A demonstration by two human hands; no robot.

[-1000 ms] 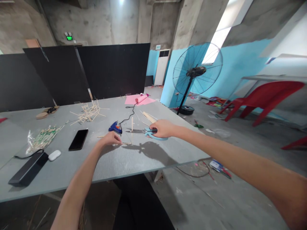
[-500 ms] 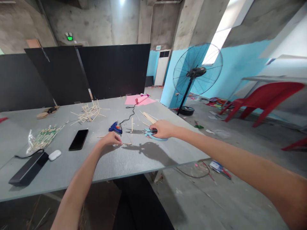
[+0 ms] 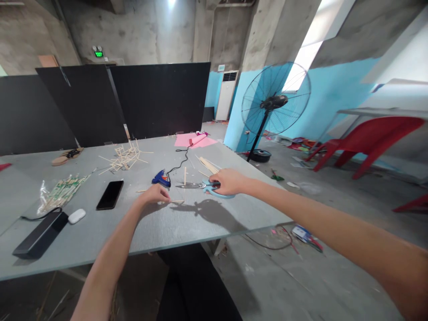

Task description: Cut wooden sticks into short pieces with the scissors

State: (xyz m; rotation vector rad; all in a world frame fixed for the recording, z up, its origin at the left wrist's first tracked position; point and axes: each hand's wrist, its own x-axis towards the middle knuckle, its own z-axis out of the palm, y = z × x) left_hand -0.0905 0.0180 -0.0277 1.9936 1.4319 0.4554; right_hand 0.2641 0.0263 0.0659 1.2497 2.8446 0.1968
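My right hand (image 3: pixel 229 181) is closed around the light-blue handles of a pair of scissors (image 3: pixel 203 186), whose blades point left above the table. A short pale wooden stick (image 3: pixel 185 175) stands out from behind the blades. Low on the table, my left hand (image 3: pixel 156 194) pinches a thin wooden stick (image 3: pixel 177 201) that points right, below the blades. Just beyond the left hand lies a blue glue gun (image 3: pixel 161 178) with its black cord. Another small stick piece (image 3: pixel 141 191) is beside the left wrist.
On the grey table (image 3: pixel 154 232) are a phone (image 3: pixel 110 195), a white case (image 3: pixel 76 216), a black box (image 3: pixel 40 235), bagged sticks (image 3: pixel 65 191) and a stick structure (image 3: pixel 126 157). Loose sticks (image 3: pixel 209 165) and pink paper (image 3: pixel 195 140) lie farther back. A fan (image 3: pixel 274 101) stands right.
The scissors' blades have come closer together and sit slightly lower. The stick at the blades looks shorter, no longer reaching below them. My left hand has barely moved.
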